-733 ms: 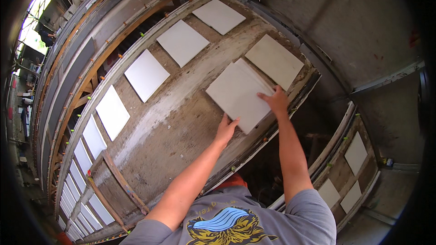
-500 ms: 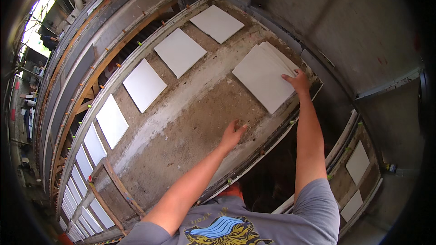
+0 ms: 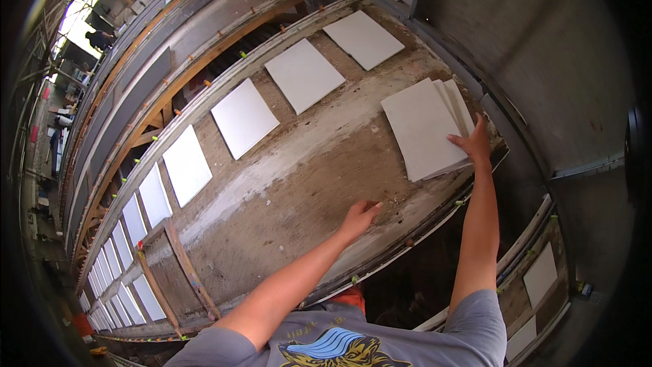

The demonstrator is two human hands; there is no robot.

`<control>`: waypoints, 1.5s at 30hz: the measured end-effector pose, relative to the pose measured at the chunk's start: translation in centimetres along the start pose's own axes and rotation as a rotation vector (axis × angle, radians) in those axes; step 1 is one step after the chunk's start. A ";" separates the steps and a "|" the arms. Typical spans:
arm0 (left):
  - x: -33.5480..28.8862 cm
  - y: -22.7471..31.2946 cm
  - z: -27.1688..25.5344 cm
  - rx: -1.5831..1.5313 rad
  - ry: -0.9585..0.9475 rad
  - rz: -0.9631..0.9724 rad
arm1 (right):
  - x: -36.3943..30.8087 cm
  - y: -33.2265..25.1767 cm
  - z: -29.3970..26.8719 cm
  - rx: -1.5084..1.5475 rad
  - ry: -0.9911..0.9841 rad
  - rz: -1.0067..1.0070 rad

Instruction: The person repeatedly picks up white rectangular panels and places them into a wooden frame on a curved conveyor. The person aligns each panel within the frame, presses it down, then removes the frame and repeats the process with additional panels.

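Note:
A stack of thin white rectangular panels, tile-like (image 3: 422, 132), lies at the right end of a long, stained work table (image 3: 305, 197). Its lower panels fan out past the top one on the right side. At that edge is my right hand (image 3: 473, 143), thumb spread from the fingers and touching the fanned panels. My left hand (image 3: 360, 219) hovers just over the bare table surface, left of the stack and nearer to me. Its fingers are loosely curled and hold nothing. Single white panels (image 3: 244, 119) lie spaced in a row along the table's far side.
A wooden frame (image 3: 187, 265) crosses the table at left, with more panels beyond it. Further long tables (image 3: 183, 54) run along the left. A grey wall (image 3: 516, 61) stands behind the right end. Another table with white panels (image 3: 541, 275) sits lower right.
The view has shifted, so the table appears further right. The stack has turned slightly and its lower panels fan out differently. My right thumb has spread from the fingers; my left fingers are more curled.

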State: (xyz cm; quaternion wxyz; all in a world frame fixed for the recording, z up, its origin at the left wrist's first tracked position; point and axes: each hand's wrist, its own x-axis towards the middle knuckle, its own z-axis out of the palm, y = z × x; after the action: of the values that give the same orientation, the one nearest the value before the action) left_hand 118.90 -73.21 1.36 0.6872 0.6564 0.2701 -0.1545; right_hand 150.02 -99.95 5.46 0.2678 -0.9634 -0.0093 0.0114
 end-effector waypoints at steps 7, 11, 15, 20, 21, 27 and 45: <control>-2.0 -0.8 -2.1 -0.175 0.008 0.006 | -5.6 -2.9 2.0 0.563 -0.323 0.172; -5.2 0.3 -7.2 -0.294 0.275 0.009 | -13.6 -9.8 3.2 0.698 -0.517 0.049; -8.5 -2.2 -14.1 -0.722 0.242 0.041 | -24.2 -18.3 6.7 0.713 -0.662 -0.047; -18.9 -4.9 -23.7 -0.607 0.391 0.121 | -35.6 -28.0 9.8 0.884 -0.892 -0.175; -20.5 -6.6 -25.8 -0.649 0.403 0.103 | -37.7 -29.7 10.2 0.898 -0.928 -0.170; -32.5 -12.7 -35.7 -0.779 0.540 0.219 | -50.6 -38.8 15.3 0.861 -1.005 -0.326; -58.0 -26.5 -47.2 -0.833 1.030 0.444 | -75.4 -55.3 29.8 0.782 -1.280 -0.645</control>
State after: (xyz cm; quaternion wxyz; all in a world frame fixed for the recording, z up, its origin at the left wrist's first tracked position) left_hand 49.18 -37.37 13.28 0.6813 0.3677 0.4579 0.4370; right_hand 73.21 -39.05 9.81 0.5175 -0.5571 -0.4325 0.4845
